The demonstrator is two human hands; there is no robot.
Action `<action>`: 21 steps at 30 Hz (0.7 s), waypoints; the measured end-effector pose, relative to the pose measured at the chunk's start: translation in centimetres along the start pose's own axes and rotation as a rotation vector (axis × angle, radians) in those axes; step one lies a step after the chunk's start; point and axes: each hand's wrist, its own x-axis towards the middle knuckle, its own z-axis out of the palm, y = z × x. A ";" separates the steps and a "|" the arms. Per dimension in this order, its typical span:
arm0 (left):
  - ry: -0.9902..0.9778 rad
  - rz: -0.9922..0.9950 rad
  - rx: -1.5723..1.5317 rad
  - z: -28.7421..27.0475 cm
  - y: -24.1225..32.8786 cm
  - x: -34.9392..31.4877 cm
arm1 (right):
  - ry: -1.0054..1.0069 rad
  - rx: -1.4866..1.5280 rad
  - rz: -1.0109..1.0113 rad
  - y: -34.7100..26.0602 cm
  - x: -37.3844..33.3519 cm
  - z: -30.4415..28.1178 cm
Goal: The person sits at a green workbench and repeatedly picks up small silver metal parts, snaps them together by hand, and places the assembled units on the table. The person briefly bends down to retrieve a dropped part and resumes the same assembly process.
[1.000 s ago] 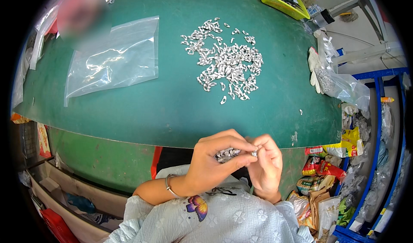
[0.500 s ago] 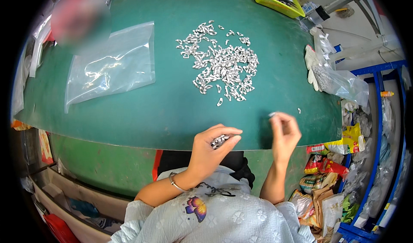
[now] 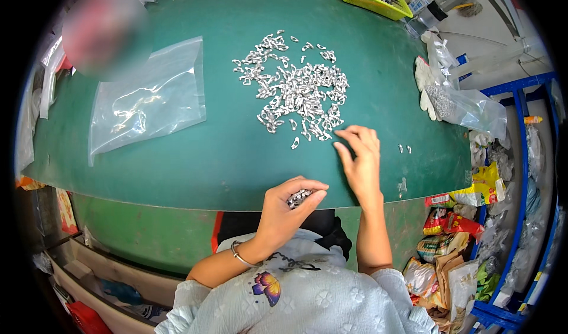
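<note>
Small silver metal parts, each with a loop, lie in a loose pile (image 3: 305, 91) on the green table. My left hand (image 3: 290, 207) is curled around a handful of the same metal parts (image 3: 299, 198) at the table's near edge. My right hand (image 3: 361, 156) reaches to the pile's near right side, thumb and fingertips apart, with nothing visible between them. A lone metal part (image 3: 295, 143) lies just in front of the pile. Two more parts (image 3: 404, 149) lie apart to the right, and a blurred silvery shape (image 3: 402, 187) shows nearer the table edge.
A clear plastic bag (image 3: 148, 100) lies flat on the table's left side. At the far right stands a yellow-green basket (image 3: 378, 4) of small items. Gloves (image 3: 425, 88) and plastic bags (image 3: 473, 112) lie at the right edge, beside a blue rack (image 3: 520, 156).
My right hand has moved left and forward to the pile, its pinch now opened. A second part now lies beside the single one on the right. My left hand keeps its handful.
</note>
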 end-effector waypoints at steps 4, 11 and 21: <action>0.027 -0.010 -0.018 -0.3 0.2 0.1 | 0.025 -0.012 0.018 0.4 0.0 0.6; 0.032 -0.033 -0.061 -0.2 -0.4 0.5 | 0.068 0.128 0.133 0.0 -0.5 0.5; 0.049 -0.026 -0.092 -0.2 0.0 0.4 | -0.020 0.700 0.330 -1.7 -1.8 -1.0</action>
